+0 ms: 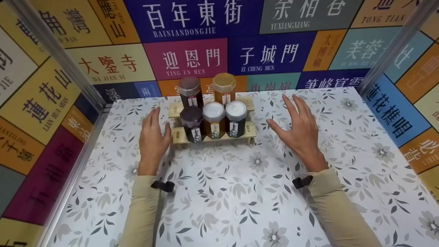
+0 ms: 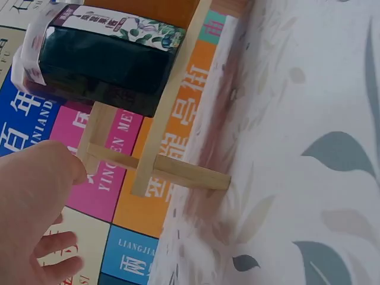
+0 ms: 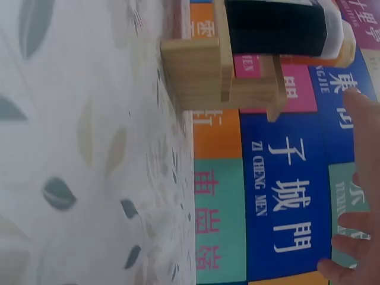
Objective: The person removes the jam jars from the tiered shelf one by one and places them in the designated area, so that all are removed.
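Note:
A two-tier wooden rack (image 1: pixel 178 135) holds several lidded jars. On its front step are a dark jar (image 1: pixel 192 120), an amber jar with a whitish lid (image 1: pixel 214 124) and a dark jar with a whitish lid (image 1: pixel 235 124). Behind them stand a dark jar (image 1: pixel 190 94) and an amber one (image 1: pixel 224 90). My left hand (image 1: pixel 152 139) is just left of the rack, fingers extended and thumb towards it; whether it touches the wood I cannot tell. Over the table to the right, apart from the rack, my right hand (image 1: pixel 300 132) is spread and holds nothing.
White table covering (image 1: pixel 226 202) with a grey leaf and flower pattern lies under everything. Panels with coloured blocks of lettering (image 1: pixel 185 58) rise behind and at both sides. Metal posts (image 1: pixel 380 58) stand at the back corners.

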`<state>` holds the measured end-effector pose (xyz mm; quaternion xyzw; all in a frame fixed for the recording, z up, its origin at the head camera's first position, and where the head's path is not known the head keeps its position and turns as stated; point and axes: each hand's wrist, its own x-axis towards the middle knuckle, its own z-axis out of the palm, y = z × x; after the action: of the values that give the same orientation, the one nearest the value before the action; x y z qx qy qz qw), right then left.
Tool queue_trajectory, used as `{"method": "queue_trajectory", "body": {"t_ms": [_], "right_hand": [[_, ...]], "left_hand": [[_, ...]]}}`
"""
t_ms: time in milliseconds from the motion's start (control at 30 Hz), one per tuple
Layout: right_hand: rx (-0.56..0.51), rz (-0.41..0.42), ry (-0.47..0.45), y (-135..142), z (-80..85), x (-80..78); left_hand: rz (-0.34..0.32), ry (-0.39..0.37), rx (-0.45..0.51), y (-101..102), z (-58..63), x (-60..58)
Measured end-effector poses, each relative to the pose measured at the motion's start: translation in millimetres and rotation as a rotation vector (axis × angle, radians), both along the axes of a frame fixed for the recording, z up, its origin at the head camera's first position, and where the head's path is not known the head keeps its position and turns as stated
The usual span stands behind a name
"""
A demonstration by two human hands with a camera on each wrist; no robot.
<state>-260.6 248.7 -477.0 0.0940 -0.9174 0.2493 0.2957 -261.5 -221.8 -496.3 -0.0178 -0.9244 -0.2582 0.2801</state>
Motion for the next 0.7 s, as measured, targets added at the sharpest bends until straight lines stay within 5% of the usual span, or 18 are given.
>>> {"method": "queue_trajectory", "body": {"t_ms": [200, 500, 700], "right_hand": [[-0.055, 0.089, 0.037, -22.3, -5.4, 9.2], [-0.076, 0.333, -0.080, -66.4, -15.9, 12.9], [-0.158, 0.467, -0.149, -81.7, -16.8, 6.3]], "left_hand": [[-0.070, -0.065, 0.142, 6.2, -16.9, -5.4], [-0.146, -0.162, 0.474, 11.6, -39.6, -14.7], [-0.161, -0.212, 0.525, 13.7, -44.2, -18.3]]}}
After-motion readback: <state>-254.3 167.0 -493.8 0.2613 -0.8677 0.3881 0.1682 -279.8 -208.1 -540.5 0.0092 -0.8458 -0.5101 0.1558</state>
